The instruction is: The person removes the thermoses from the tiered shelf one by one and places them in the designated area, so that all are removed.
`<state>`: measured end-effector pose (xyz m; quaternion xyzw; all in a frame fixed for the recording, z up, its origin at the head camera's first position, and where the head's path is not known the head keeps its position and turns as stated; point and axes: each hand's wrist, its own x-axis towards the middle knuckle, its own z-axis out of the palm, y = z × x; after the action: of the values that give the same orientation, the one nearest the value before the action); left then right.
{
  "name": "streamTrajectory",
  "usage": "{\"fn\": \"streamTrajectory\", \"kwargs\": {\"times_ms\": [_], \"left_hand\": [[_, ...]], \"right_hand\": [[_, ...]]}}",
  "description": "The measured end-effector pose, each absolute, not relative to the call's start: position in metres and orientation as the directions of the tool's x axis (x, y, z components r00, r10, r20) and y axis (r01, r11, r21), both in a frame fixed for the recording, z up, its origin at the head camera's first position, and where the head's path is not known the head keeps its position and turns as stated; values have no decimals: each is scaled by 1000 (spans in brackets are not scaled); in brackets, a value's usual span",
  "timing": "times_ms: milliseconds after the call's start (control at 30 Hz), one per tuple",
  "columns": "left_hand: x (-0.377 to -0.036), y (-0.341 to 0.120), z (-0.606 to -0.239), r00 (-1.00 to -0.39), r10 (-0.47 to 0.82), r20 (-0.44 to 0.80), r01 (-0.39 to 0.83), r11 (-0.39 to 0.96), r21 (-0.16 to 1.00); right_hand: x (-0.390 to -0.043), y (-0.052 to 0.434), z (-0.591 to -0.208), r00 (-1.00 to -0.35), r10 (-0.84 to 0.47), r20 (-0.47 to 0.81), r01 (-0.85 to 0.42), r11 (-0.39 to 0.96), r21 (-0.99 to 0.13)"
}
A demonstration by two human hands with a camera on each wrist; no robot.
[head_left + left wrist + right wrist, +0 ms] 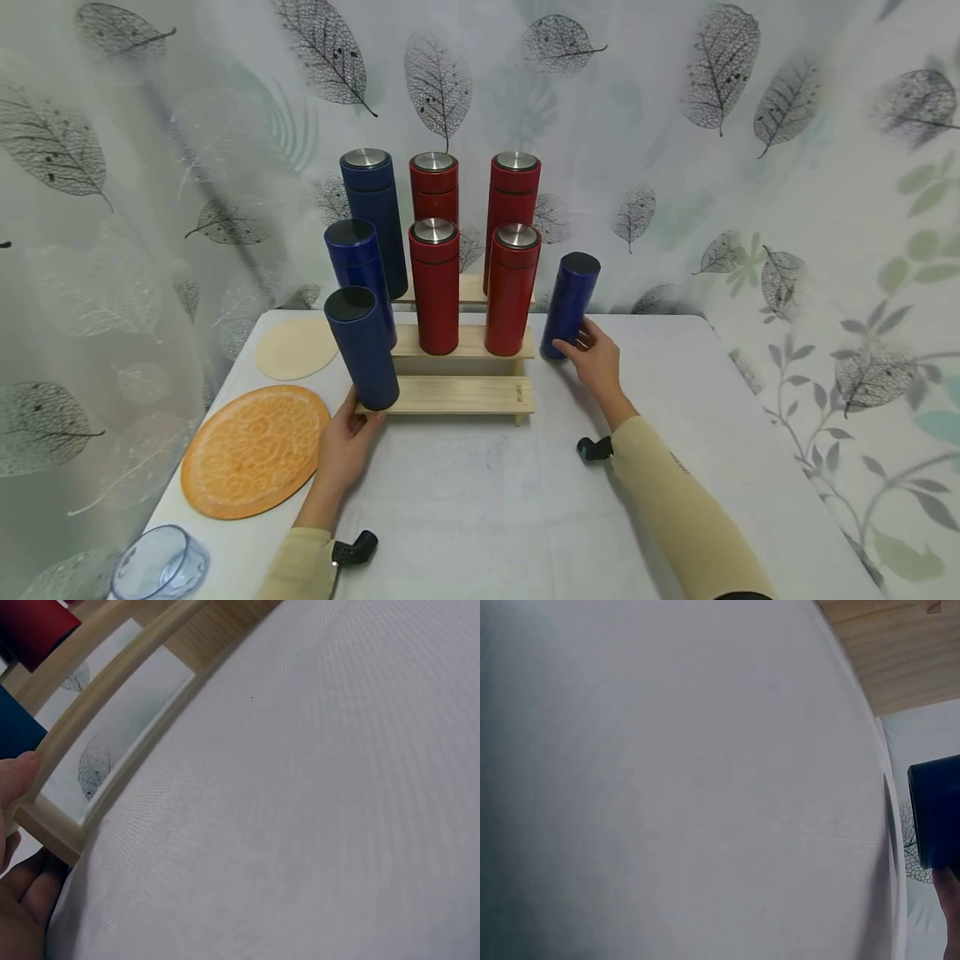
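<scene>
Right of centre: right hand (598, 364), fingers clamped low on a blue bottle (572, 302), presumably for control. Left of centre: left hand (346, 448), fingers clamped on the wooden rack (459, 395), apparently to steady it.

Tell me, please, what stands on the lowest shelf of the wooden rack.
One blue bottle stands at the left end of the shelf; the wood it covers cannot be seen.

The bare hands (342, 450) have beige sleeves (686, 512) and small black wrist cameras (356, 548).
</scene>
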<state>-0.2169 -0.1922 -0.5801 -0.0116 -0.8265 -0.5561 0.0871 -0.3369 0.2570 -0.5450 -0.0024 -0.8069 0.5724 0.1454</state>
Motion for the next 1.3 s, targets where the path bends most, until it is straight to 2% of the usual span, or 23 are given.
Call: {"fn": "streamTrajectory", "kwargs": {"times_ms": [200, 433, 667, 1300], "left_hand": [[-216, -192, -581, -984, -70, 166, 128, 380, 916], [-215, -191, -581, -982, -71, 174, 134, 380, 915], [-215, -190, -580, -983, -66, 169, 133, 375, 917], [-216, -190, -577, -986, -79, 149, 109, 374, 921]], "right_hand": [[-338, 258, -550, -959, 182, 218, -148, 332, -931], [-341, 260, -558, -960, 179, 217, -135, 381, -914], [-342, 261, -559, -963, 175, 205, -133, 356, -925], [-343, 262, -566, -957, 130, 260, -179, 440, -880]]}}
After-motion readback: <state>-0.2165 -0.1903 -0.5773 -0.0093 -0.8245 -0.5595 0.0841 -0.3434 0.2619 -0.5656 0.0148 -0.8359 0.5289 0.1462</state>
